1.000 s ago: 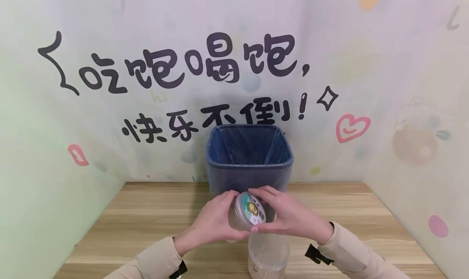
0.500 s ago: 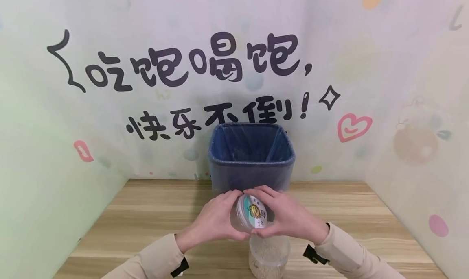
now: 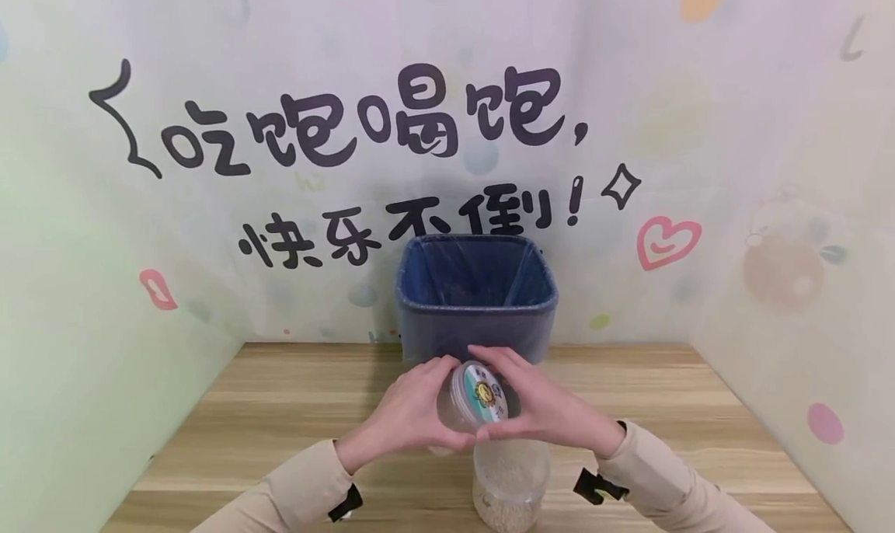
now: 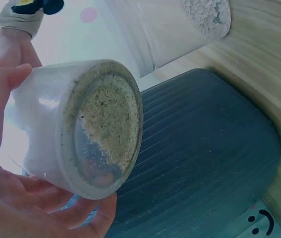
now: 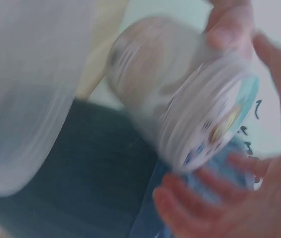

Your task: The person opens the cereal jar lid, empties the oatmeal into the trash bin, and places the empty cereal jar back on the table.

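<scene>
My left hand point(image 3: 405, 412) grips a clear plastic jar point(image 4: 46, 119), held tilted above the table, with its round lid point(image 3: 487, 393) facing right. The lid bears a teal and white label with a yellow cartoon flower. Tan, flaky bits lie against the jar's base in the left wrist view. Around the lid, my right hand point(image 3: 548, 405) has its fingers spread; in the blurred right wrist view they look loose, with a gap between the upper finger and the lid. A second clear tub point(image 3: 512, 486), holding pale crumbs, stands upright on the table beneath my right hand.
A blue bin point(image 3: 478, 335) with a clear liner stands behind my hands, near the back wall. Under everything is a wood-grain table point(image 3: 308, 409). Walls with printed lettering enclose the back and sides.
The lid's label has turned counterclockwise in the head view. My right fingers have lifted a little away from the lid. My left hand still holds the jar in nearly the same place.
</scene>
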A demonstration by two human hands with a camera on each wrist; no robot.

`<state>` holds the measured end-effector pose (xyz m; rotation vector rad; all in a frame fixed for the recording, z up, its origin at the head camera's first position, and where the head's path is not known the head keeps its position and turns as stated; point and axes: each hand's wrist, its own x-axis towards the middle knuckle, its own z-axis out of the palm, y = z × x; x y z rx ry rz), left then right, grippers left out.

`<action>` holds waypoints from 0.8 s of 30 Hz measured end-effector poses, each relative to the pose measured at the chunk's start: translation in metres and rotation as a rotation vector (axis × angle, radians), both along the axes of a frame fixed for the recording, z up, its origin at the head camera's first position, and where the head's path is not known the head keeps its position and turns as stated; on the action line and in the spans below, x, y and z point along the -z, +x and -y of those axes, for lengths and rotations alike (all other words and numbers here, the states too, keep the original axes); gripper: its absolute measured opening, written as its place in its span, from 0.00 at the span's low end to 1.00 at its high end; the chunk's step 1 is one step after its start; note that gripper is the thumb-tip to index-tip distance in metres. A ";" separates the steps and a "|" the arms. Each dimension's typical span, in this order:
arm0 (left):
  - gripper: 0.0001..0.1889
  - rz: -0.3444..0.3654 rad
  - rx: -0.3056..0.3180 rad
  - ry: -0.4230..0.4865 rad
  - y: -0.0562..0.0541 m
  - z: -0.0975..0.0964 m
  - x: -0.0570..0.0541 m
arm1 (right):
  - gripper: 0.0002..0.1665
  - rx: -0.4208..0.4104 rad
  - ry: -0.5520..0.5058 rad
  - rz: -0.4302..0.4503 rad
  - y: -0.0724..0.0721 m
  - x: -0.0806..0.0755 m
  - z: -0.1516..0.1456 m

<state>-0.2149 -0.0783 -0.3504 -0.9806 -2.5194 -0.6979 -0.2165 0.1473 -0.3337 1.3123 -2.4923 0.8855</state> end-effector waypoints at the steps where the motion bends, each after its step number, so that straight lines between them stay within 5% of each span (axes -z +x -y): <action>1: 0.38 -0.007 -0.009 0.003 0.000 -0.001 -0.001 | 0.52 0.040 -0.008 0.035 0.002 -0.002 0.001; 6: 0.42 -0.108 -0.054 -0.020 -0.002 -0.004 -0.005 | 0.46 0.232 0.045 0.112 0.008 -0.005 0.007; 13: 0.44 -0.202 -0.057 -0.042 -0.007 -0.006 -0.006 | 0.45 0.341 0.075 0.054 0.008 0.003 0.013; 18: 0.43 -0.250 -0.069 -0.083 -0.010 -0.009 -0.002 | 0.45 0.316 0.045 0.009 0.003 0.007 0.011; 24: 0.44 -0.241 -0.069 -0.109 -0.012 -0.008 0.001 | 0.49 0.168 0.022 -0.047 -0.005 0.009 0.005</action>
